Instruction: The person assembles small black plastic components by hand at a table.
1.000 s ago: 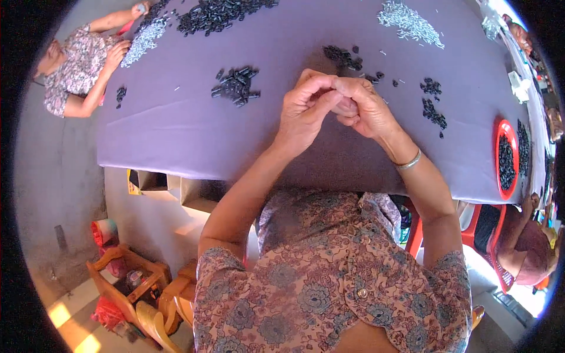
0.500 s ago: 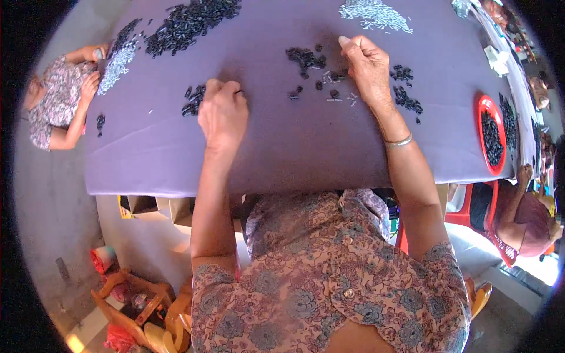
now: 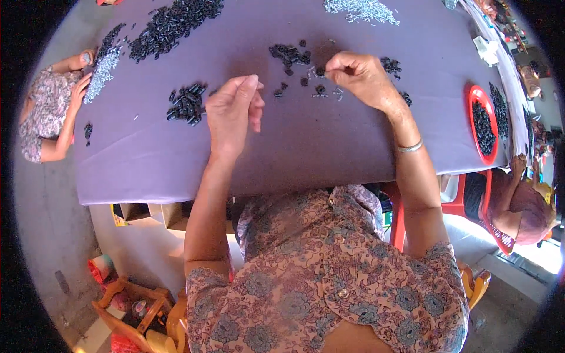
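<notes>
My left hand (image 3: 234, 112) is raised over the purple tablecloth, thumb and forefinger pinched together; whatever is between them is too small to make out. Beside it, on the left, lies a small pile of black cylindrical pieces (image 3: 187, 105). My right hand (image 3: 362, 77) is also closed in a pinch, its fingertips hiding anything they hold. Just left of its fingertips are a loose cluster of black pieces (image 3: 289, 56) and some scattered thin clear pieces (image 3: 321, 95). More black pieces (image 3: 390, 66) lie behind my right hand, partly covered by it.
A large black heap (image 3: 173, 26) and a pale heap of small pieces (image 3: 362, 9) lie farther back. A red oval tray (image 3: 472, 120) of black pieces stands at the right. Another person (image 3: 50, 112) works at the left edge; others sit along the right.
My left hand has left the black pile and come rightward, pinched fingers now turned inward. My right hand has dropped nearer and shifted slightly left. The view has shifted a little.
</notes>
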A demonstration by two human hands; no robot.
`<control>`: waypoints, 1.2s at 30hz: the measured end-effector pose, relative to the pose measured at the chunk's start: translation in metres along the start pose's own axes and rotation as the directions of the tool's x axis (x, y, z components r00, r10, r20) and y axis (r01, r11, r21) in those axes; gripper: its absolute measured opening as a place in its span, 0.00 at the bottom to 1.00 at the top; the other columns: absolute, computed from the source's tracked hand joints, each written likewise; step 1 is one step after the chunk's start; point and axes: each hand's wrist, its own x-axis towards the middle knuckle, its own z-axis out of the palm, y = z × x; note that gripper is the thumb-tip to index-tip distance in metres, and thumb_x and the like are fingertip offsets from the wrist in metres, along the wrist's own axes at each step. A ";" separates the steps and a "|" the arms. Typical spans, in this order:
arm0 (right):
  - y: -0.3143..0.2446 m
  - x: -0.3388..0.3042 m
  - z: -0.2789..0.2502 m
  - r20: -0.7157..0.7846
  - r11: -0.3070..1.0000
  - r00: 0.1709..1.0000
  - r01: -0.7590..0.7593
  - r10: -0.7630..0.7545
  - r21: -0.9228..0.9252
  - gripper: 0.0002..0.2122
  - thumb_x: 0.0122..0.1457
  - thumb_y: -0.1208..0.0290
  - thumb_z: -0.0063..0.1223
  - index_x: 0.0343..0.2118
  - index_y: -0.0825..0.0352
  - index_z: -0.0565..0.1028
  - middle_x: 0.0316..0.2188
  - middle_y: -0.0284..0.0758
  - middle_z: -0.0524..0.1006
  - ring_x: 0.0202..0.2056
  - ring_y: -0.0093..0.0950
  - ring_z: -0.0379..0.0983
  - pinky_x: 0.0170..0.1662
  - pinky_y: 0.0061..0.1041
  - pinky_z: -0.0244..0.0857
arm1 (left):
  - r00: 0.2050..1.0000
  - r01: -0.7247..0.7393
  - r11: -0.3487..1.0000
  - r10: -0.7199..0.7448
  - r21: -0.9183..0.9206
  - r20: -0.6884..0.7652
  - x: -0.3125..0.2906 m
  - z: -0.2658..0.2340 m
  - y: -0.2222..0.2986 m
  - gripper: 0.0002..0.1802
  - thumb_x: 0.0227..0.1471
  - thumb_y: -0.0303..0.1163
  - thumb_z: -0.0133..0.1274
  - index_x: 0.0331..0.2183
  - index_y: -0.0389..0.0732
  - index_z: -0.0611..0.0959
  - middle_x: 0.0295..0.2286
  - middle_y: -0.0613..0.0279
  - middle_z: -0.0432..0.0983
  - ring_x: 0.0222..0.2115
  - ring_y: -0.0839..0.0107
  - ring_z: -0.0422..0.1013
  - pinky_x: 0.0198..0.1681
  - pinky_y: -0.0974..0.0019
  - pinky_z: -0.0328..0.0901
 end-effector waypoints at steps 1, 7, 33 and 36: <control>0.000 -0.002 0.000 0.036 0.995 0.999 0.041 -0.037 -0.095 0.02 0.52 0.82 0.51 0.27 0.70 0.74 0.23 0.24 0.71 0.27 0.13 0.66 0.31 0.14 0.62 | 0.990 0.142 0.983 -0.141 -0.113 0.020 -0.002 0.003 0.004 0.14 0.53 0.38 0.51 0.23 0.37 0.76 0.12 0.67 0.66 0.08 0.82 0.59 0.07 0.79 0.51; -0.001 -0.009 0.013 0.103 0.935 0.980 0.193 -0.169 -0.299 0.08 0.46 0.86 0.50 0.30 0.70 0.73 0.25 0.34 0.71 0.27 0.26 0.72 0.30 0.23 0.67 | 0.983 0.176 0.975 -0.167 -0.135 0.074 -0.006 0.007 -0.009 0.25 0.55 0.47 0.45 0.14 0.41 0.71 0.07 0.70 0.59 0.04 0.83 0.52 0.05 0.78 0.44; -0.012 -0.012 0.060 -0.116 0.883 0.989 0.133 -0.089 0.450 0.04 0.48 0.83 0.52 0.28 0.69 0.73 0.24 0.23 0.72 0.26 0.10 0.64 0.28 0.12 0.61 | 0.964 -0.165 0.984 0.176 -0.072 0.201 -0.013 0.030 -0.031 0.13 0.48 0.24 0.54 0.39 0.36 0.75 0.29 0.65 0.69 0.29 0.79 0.68 0.25 0.75 0.67; -0.008 -0.013 0.065 -0.099 0.866 0.990 0.137 -0.102 0.481 0.05 0.50 0.84 0.51 0.29 0.69 0.73 0.25 0.23 0.72 0.27 0.10 0.64 0.29 0.12 0.61 | 0.973 -0.141 0.987 0.153 -0.078 0.174 -0.013 0.030 -0.032 0.12 0.47 0.22 0.54 0.37 0.35 0.77 0.29 0.64 0.70 0.30 0.77 0.70 0.26 0.75 0.69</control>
